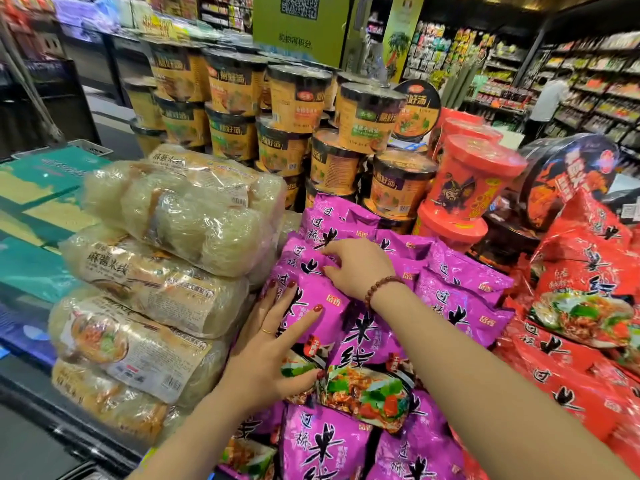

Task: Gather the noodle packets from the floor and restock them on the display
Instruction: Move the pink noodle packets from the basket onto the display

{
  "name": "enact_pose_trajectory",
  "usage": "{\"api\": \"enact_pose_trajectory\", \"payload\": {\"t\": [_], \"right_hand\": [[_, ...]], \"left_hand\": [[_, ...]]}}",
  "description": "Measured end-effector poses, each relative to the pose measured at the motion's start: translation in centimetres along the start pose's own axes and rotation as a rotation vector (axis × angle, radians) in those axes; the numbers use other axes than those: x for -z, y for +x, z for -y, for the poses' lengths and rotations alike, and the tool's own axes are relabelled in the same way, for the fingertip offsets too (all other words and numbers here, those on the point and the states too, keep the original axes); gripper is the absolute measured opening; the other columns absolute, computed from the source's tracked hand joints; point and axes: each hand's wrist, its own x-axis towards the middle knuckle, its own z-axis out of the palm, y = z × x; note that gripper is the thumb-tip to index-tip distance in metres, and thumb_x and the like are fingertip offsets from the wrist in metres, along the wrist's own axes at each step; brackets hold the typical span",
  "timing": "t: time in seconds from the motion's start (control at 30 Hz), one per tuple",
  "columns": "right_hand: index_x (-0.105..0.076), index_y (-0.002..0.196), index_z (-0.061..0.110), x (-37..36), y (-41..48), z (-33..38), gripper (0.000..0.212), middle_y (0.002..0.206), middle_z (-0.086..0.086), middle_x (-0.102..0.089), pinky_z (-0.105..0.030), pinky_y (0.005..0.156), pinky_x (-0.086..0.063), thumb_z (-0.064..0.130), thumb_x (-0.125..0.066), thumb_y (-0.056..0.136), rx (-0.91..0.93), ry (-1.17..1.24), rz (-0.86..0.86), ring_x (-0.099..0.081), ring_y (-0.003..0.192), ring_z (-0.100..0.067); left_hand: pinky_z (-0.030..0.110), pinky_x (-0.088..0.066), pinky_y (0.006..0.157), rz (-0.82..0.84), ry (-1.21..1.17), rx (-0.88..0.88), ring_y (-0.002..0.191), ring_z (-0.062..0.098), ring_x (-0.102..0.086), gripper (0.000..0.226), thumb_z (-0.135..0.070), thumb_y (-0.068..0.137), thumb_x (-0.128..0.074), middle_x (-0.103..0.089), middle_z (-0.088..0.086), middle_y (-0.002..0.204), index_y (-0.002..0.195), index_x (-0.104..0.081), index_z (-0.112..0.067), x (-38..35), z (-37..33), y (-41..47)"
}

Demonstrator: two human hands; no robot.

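A purple noodle packet (pixel 349 344) lies on top of the stack of purple packets (pixel 460 292) on the display. My left hand (pixel 273 344) presses flat on the packet's left side, with the fingers spread and the thumb on its front. At the packet's upper end my right hand (pixel 358 268) holds on with curled fingers; a bead bracelet is on that wrist. More purple packets (pixel 322 445) lie below, nearer to me.
Clear bags of white rice noodles (pixel 162 271) are stacked at the left. Tubs of cup noodles (pixel 298 98) stand behind, and red cups (pixel 471 181) and red packets (pixel 581 306) at the right. A person (pixel 547 102) stands by the far right shelves.
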Motion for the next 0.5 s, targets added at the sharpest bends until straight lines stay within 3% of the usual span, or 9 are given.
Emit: {"api": "enact_pose_trajectory", "payload": {"t": [0.1, 0.17, 0.27, 0.3, 0.4, 0.5], "right_hand": [[-0.062, 0.124, 0.031, -0.8, -0.7, -0.5, 0.031, 0.112, 0.003, -0.069, -0.038, 0.094, -0.051, 0.031, -0.057, 0.093, -0.066, 0.093, -0.025, -0.063, 0.102, -0.021], [-0.062, 0.124, 0.032, -1.2, -0.5, -0.9, 0.033, 0.110, 0.004, -0.068, -0.036, 0.089, -0.053, 0.034, -0.060, 0.091, -0.089, 0.164, -0.023, -0.063, 0.100, -0.019], [-0.059, 0.128, 0.027, -1.1, -0.5, -1.7, 0.038, 0.110, 0.004, -0.066, -0.035, 0.091, -0.052, 0.030, -0.063, 0.090, -0.066, 0.286, -0.057, -0.061, 0.102, -0.016], [-0.058, 0.130, 0.024, -1.0, -1.1, -1.9, 0.040, 0.116, 0.003, -0.064, -0.035, 0.096, -0.049, 0.028, -0.062, 0.091, -0.029, 0.322, -0.119, -0.059, 0.107, -0.016], [-0.059, 0.129, 0.016, -1.7, -5.1, -1.5, 0.038, 0.126, 0.001, -0.061, -0.035, 0.106, -0.039, 0.029, -0.052, 0.094, 0.111, 0.395, -0.403, -0.052, 0.120, -0.015], [-0.058, 0.129, 0.014, -4.4, -9.2, -0.4, 0.043, 0.132, -0.001, -0.058, -0.036, 0.108, -0.037, 0.032, -0.048, 0.091, 0.170, 0.335, -0.512, -0.049, 0.125, -0.016]], "left_hand": [[0.010, -0.009, 0.105, 0.028, -0.043, -0.007, 0.146, 0.003, 0.019, 0.089, -0.051, 0.074, -0.070, 0.017, -0.029, 0.156, 0.137, -0.010, -0.071, 0.0, 0.1, 0.1], [0.007, -0.012, 0.105, 0.073, -0.093, 0.033, 0.144, -0.004, 0.018, 0.094, -0.046, 0.077, -0.075, 0.021, -0.033, 0.153, 0.134, -0.007, -0.074, 0.4, -0.3, 0.1], [0.000, -0.032, 0.090, 0.155, -0.137, 0.104, 0.131, -0.014, -0.031, 0.092, -0.050, 0.077, -0.074, 0.019, -0.033, 0.153, 0.136, -0.007, -0.073, 1.5, -0.9, 0.0], [0.002, -0.033, 0.092, 0.127, -0.156, 0.093, 0.129, -0.011, -0.037, 0.085, -0.052, 0.079, -0.069, 0.013, -0.029, 0.156, 0.139, -0.011, -0.068, 1.9, -1.4, 0.1], [0.012, -0.022, 0.112, -0.102, -0.246, 0.032, 0.147, 0.007, -0.018, 0.054, -0.043, 0.092, -0.047, -0.020, -0.016, 0.159, 0.145, -0.035, -0.043, 2.7, -2.7, 0.9], [0.028, -0.025, 0.116, -0.305, -0.367, -0.027, 0.142, 0.015, -0.033, 0.043, -0.024, 0.094, -0.044, -0.044, -0.005, 0.147, 0.135, -0.053, -0.018, 3.8, -4.4, 3.7]]}}
